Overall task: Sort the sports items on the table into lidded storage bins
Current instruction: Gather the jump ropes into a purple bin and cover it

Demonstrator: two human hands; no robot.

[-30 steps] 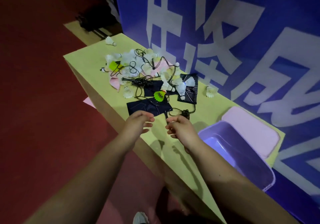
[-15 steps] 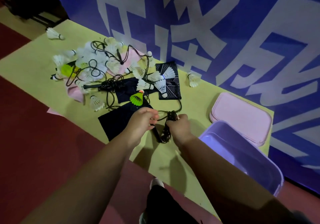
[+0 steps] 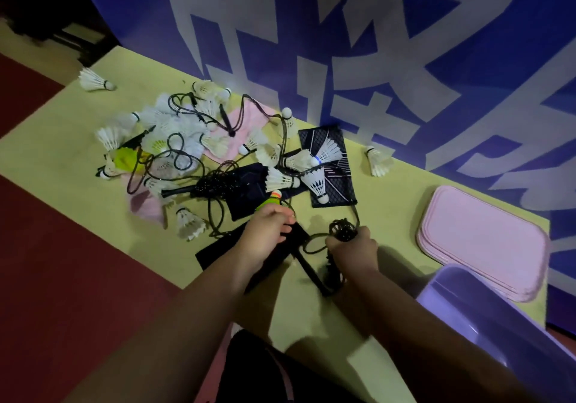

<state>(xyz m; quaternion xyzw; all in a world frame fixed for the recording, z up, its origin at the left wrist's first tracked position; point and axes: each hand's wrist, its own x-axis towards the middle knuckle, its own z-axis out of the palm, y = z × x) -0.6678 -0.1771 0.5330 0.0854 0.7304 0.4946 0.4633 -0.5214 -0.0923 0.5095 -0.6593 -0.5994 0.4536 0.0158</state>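
Reaching over the near edge of the yellow bench, two bare hands meet at one black skipping rope. The right hand has its fingers wrapped tight round a bunched coil of the rope's cord, and a handle of the rope lies on the bench just beside the wrist. The left hand sits on a dark pouch with its fingers curled; what they pinch, if anything, cannot be told.

One open purple bin stands at the near right, with a stack of pink lids just beyond it, their number unclear. One green shuttlecock touches the left knuckles.

Farther on lie two more pouches, a navy pouch and a patterned pouch, with at least four white shuttlecocks on and between them. A beaded handle lies beside the navy one.

Three shuttlecocks lie alone: a near shuttlecock, a right-side shuttlecock and a far-corner shuttlecock. The heap of white ones, threaded with black cord, is too tangled to count. It holds one yellow shuttlecock and two pink cloths. A blue banner hangs behind.
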